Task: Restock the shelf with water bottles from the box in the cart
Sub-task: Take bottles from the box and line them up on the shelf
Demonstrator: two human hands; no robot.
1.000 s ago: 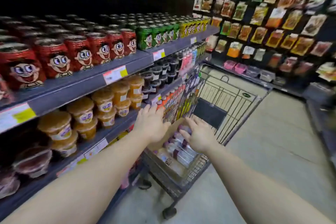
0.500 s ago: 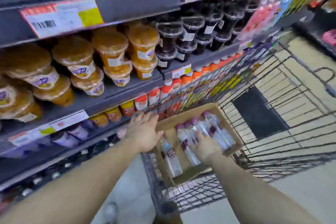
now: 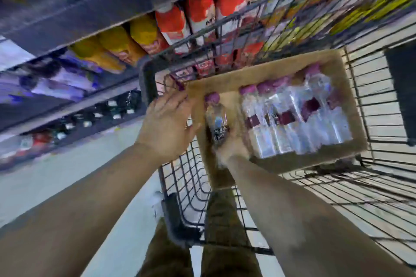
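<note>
A cardboard box point(image 3: 258, 69) lies in the wire cart point(image 3: 371, 119). Several clear water bottles point(image 3: 292, 119) with purple caps and dark labels lie side by side in its right part. One water bottle point(image 3: 215, 117) lies apart at the box's left side. My right hand point(image 3: 234, 145), blurred, is wrapped around the lower end of that single bottle. My left hand point(image 3: 166, 123) rests against the box's left wall by the cart's corner, fingers spread and holding nothing.
The shelf unit point(image 3: 90, 7) stands left of the cart, holding orange-red bottles point(image 3: 202, 11), yellow packs point(image 3: 121, 45) and purple packs point(image 3: 67, 78). Small dark bottles point(image 3: 101, 114) fill the bottom shelf. Pale floor point(image 3: 78, 175) runs between shelf and cart; my legs point(image 3: 220, 220) stand behind the cart.
My view has tipped down onto the cart. My right hand has moved left from the row of bottles to the single bottle. My left hand stays at the box's left edge.
</note>
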